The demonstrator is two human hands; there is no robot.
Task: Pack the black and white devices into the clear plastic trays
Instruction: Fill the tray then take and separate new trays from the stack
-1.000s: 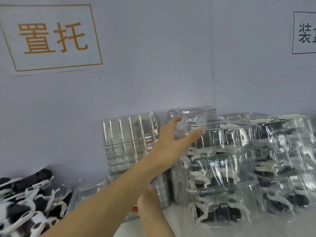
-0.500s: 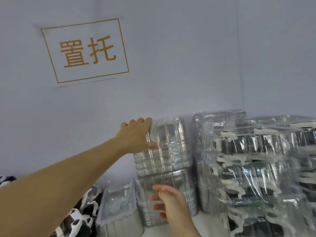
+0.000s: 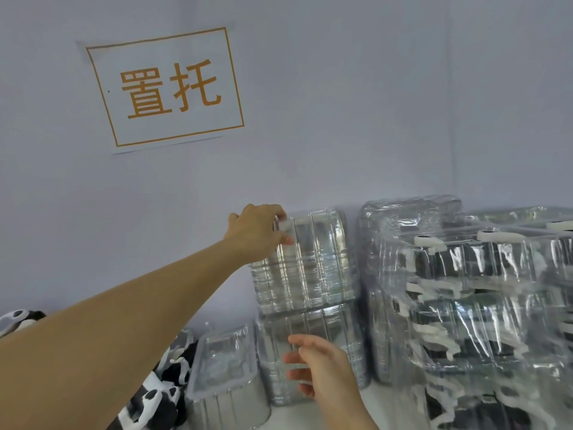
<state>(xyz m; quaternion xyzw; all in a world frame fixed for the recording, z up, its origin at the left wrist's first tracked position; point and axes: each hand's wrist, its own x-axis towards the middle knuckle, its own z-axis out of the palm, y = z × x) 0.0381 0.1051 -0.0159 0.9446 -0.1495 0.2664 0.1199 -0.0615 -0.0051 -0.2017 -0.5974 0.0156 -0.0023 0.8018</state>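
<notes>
A stack of empty clear plastic trays point(image 3: 313, 262) stands on edge against the wall, on top of a second such stack point(image 3: 322, 346). My left hand point(image 3: 257, 234) reaches far forward and grips the top left corner of the upper stack, fingers over its back edge and thumb on its front. My right hand point(image 3: 316, 364) is low in front of the lower stack with fingers loosely spread, and whether it touches is unclear. Loose black and white devices point(image 3: 158, 395) lie in a heap at the bottom left.
Clear trays filled with black and white devices point(image 3: 471, 293) are stacked high on the right. A short pile of empty trays point(image 3: 226, 377) lies flat at bottom centre. A paper sign point(image 3: 167, 88) with orange characters hangs on the grey wall.
My left hand has swung left from the filled trays to the upright empty stack and closed on its top corner. My right hand has risen in front of the lower stack.
</notes>
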